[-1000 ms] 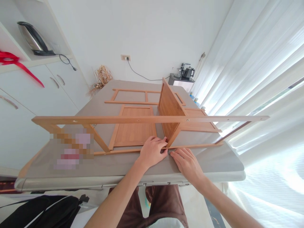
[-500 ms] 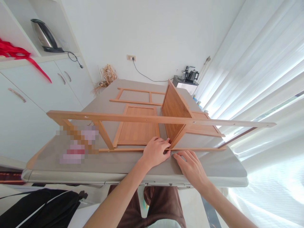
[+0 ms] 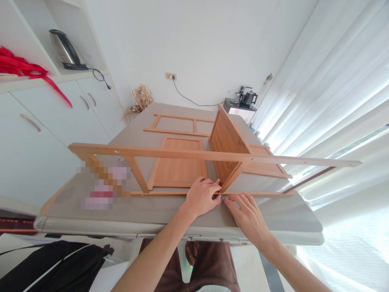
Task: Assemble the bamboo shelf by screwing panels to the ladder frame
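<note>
A wooden ladder-like frame (image 3: 170, 153) stands on its long edge along the near side of the table, its lower rail (image 3: 167, 194) on the tabletop. A slatted wooden panel (image 3: 227, 146) rises upright behind it, meeting a crosspiece of the frame. My left hand (image 3: 202, 196) is closed round the lower rail where the panel's near corner meets it. Just to the right, my right hand (image 3: 246, 211) pinches a small silver metal screw (image 3: 222, 198) against the rail's outer face. The fingertips hide most of the screw.
Behind the frame lie a flat wooden panel (image 3: 179, 160), another panel (image 3: 264, 160) at right and a second frame (image 3: 176, 130). A blurred patch (image 3: 103, 186) covers items at left. Curtains (image 3: 340, 101) hang at right; a black bag (image 3: 54, 263) is below left.
The whole view has shifted slightly right and down. My right hand's fingertips and the small screw are now closer against the rail; my left hand keeps its hold.
</note>
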The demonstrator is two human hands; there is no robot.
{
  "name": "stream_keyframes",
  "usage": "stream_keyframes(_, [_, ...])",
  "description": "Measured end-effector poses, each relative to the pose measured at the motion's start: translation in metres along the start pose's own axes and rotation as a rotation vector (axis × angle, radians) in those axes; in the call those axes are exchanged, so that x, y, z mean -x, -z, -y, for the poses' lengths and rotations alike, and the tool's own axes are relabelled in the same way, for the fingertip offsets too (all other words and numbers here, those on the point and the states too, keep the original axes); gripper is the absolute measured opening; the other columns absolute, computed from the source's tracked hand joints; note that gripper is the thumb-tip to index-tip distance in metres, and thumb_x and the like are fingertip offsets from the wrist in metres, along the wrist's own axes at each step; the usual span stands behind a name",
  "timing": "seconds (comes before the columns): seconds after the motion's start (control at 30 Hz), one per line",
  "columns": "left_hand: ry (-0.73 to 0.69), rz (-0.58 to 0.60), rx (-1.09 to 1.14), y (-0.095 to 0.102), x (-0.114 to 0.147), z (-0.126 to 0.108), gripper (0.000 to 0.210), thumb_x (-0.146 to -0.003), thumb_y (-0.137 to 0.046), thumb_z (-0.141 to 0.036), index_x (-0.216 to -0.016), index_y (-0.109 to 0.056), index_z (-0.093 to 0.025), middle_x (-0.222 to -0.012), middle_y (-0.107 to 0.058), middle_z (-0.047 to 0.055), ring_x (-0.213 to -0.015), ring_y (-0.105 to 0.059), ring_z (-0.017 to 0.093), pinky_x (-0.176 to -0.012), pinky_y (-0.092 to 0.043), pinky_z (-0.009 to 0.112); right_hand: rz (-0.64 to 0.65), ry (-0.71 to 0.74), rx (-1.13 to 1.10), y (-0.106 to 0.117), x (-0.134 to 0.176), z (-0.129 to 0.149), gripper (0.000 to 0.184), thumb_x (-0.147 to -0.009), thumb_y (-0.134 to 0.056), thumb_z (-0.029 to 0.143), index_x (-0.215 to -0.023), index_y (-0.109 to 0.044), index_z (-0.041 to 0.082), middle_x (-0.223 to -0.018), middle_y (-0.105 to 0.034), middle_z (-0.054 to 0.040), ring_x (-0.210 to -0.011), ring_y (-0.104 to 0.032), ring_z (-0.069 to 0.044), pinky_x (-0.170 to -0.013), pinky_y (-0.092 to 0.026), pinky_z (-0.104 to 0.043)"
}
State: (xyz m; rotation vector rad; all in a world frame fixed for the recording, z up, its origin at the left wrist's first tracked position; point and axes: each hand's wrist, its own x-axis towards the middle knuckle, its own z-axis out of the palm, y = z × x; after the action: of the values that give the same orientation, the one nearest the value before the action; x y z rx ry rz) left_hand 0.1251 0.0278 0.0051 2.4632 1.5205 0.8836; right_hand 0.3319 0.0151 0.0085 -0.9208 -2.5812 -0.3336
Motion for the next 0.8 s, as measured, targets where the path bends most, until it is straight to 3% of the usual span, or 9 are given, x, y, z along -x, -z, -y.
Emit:
stream_keyframes(0.5, [-0.007,0.001,0.005,-0.002,0.0,0.002,0.004,-0.082,-0.065,-0.022,-0.083,-0.068,-0.022,-0.104,-0.075,0.0,-0.09,-0.066,0.018,-0.094,-0.043,0.036,-0.017,0.001,-0.001,-0.008,0.004,-0.003,0.024,-0.095,-0.044,0.007,-0.103,-0.064,0.017,-0.092,-0.062,-0.0071,-0.086,-0.052,-0.02,-0.088,-0.041,-0.038])
stream_keyframes(0.8, [-0.007,0.008,-0.014,0.002,0.0,-0.001,0.008,-0.083,-0.066,-0.025,-0.089,-0.07,-0.022,-0.114,-0.073,0.0,-0.092,-0.065,0.02,-0.09,-0.045,0.037,-0.006,0.066,0.088,0.003,-0.006,0.001,0.029,-0.092,-0.04,0.001,-0.101,-0.065,0.015,-0.096,-0.064,-0.01,-0.091,-0.055,-0.022,-0.091,-0.041,-0.042])
